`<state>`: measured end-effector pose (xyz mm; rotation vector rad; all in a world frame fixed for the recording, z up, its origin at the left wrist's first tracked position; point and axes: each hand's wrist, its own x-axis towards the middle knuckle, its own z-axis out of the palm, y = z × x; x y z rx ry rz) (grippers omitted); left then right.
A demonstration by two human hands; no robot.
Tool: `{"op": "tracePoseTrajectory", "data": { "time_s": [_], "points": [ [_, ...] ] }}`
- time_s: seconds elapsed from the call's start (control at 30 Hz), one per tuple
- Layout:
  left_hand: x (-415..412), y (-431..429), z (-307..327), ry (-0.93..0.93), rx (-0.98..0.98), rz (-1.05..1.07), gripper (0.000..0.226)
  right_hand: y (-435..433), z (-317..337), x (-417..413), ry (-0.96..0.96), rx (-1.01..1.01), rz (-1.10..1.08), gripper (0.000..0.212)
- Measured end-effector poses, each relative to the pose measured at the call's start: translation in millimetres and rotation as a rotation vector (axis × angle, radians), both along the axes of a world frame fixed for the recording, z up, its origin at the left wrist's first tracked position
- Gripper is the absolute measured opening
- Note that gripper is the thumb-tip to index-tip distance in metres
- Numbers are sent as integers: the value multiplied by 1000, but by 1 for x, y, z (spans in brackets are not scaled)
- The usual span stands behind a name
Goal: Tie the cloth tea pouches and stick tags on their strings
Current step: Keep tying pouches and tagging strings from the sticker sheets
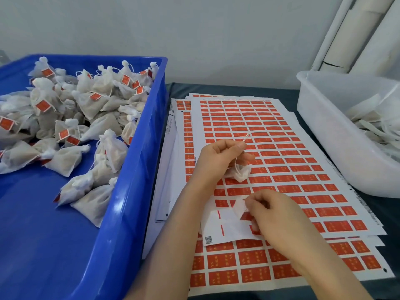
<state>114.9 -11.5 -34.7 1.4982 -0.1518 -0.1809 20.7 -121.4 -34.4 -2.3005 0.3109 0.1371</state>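
My left hand (218,156) pinches the thin string (245,137) of a small white cloth tea pouch (240,173), which hangs just below the fingers over the sticker sheets. My right hand (272,215) rests on the top sheet of orange tags (281,169), its fingertips pinching at an orange tag (245,216) beside a lifted white flap of backing paper (225,226). The sheet's near left corner has bare white backing where tags are gone.
A large blue crate (121,191) on the left holds several tied pouches with orange tags (86,109). A translucent white tub (324,126) at the right holds a heap of white cloth pouches. More sticker sheets lie stacked underneath. White tubes lean in the far right corner.
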Motion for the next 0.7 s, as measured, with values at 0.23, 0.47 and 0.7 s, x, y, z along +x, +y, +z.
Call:
{"op": "tracePoseTrajectory", "data": {
  "time_s": [0.23,0.47,0.7],
  "points": [
    [2,-1,0,31,7,4,15,-38,12,-7,-63,356,-193,15],
    [5,-3,0,80,-119,76,18,-74,36,14,-287,505,-188,6],
    [8,-5,-1,141,-188,98,23,-53,49,84,-498,563,-113,11]
  ]
}}
